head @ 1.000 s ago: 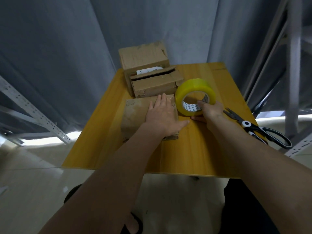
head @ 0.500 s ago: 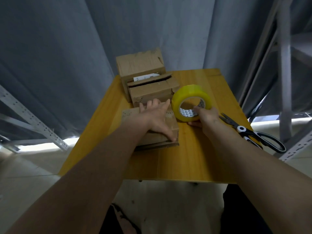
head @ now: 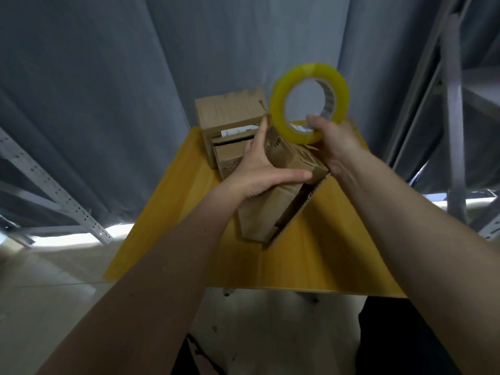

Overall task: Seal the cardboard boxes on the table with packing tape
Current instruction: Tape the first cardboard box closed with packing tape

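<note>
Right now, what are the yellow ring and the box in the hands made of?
The tape roll looks like glossy, see-through yellowish plastic film wound on a printed core, probably cardboard. The right hand holds it up. The tilted box, which the left hand grips, is matte brown cardboard; its open flap's edge seems to show corrugated ridges.

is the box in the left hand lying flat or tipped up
Tipped up: the left hand holds the box tilted, its near end down by the table, a flap hanging open.
</note>
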A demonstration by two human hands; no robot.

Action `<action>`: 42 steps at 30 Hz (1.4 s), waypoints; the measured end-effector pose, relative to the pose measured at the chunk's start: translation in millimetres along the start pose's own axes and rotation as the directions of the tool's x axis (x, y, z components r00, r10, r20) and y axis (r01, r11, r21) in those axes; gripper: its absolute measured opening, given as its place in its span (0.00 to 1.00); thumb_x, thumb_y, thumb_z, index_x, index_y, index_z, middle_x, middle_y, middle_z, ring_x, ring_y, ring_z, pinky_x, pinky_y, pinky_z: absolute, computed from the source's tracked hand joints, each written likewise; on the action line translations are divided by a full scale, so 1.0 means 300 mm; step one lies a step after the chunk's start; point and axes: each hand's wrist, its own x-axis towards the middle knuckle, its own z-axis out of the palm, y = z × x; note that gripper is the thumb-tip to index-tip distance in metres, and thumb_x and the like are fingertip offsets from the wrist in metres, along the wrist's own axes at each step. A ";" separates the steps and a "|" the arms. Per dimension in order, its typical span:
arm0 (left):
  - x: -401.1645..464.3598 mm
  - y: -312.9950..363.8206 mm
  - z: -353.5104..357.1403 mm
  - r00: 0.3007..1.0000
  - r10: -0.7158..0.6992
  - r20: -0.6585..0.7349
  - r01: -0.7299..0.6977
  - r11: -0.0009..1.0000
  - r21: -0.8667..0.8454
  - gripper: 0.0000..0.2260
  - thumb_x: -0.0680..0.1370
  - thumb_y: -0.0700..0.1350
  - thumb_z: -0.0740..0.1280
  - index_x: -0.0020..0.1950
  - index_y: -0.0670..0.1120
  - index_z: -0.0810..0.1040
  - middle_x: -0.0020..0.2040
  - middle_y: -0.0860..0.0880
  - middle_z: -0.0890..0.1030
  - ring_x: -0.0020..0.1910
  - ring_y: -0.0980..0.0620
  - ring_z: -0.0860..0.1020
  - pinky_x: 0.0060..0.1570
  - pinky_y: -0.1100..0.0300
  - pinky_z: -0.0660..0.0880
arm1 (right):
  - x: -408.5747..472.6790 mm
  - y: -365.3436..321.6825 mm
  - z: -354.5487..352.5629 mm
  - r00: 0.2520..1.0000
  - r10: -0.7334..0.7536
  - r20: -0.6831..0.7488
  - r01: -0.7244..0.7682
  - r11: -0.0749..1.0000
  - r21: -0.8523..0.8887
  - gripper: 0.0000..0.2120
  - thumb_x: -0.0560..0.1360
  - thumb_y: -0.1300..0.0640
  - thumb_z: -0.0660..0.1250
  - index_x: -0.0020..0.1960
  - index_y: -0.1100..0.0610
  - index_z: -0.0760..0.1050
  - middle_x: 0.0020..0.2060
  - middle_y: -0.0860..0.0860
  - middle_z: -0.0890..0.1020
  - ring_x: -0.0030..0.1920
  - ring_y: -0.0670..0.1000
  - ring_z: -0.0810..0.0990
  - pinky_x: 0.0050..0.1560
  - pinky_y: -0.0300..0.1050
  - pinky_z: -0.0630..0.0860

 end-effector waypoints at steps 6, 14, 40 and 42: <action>0.002 0.032 -0.050 0.998 -0.023 0.052 0.023 1.000 -0.016 0.65 0.57 0.56 0.82 0.78 0.56 0.37 0.78 0.52 0.53 0.75 0.51 0.58 0.67 0.61 0.60 | -0.021 -0.013 0.093 0.991 -0.120 -0.053 0.114 0.987 -0.110 0.08 0.76 0.61 0.68 0.55 0.57 0.77 0.51 0.56 0.83 0.51 0.56 0.83 0.55 0.58 0.79; -0.101 -0.006 -0.008 0.991 -0.050 0.123 0.034 0.991 0.128 0.74 0.50 0.61 0.82 0.73 0.57 0.25 0.78 0.53 0.34 0.77 0.50 0.38 0.76 0.42 0.49 | -0.031 -0.005 0.148 0.972 -0.199 -0.126 0.176 0.970 -0.168 0.05 0.75 0.62 0.68 0.42 0.54 0.76 0.45 0.55 0.83 0.48 0.56 0.83 0.55 0.57 0.79; -0.154 -0.143 -0.091 0.985 0.117 -0.130 -0.121 0.992 -0.022 0.49 0.59 0.63 0.78 0.72 0.71 0.51 0.73 0.52 0.59 0.70 0.55 0.61 0.64 0.57 0.64 | -0.034 -0.040 0.115 0.989 -0.136 0.055 0.145 0.961 -0.237 0.05 0.78 0.60 0.66 0.54 0.57 0.76 0.42 0.57 0.81 0.41 0.54 0.82 0.45 0.57 0.80; -0.163 -0.164 -0.107 0.980 0.112 -0.162 -0.124 0.990 -0.067 0.46 0.59 0.62 0.78 0.71 0.68 0.56 0.72 0.51 0.63 0.69 0.53 0.66 0.67 0.51 0.69 | -0.022 -0.037 0.087 0.983 -0.184 0.015 0.181 0.945 -0.271 0.05 0.77 0.64 0.66 0.48 0.56 0.77 0.39 0.55 0.81 0.40 0.54 0.81 0.46 0.57 0.80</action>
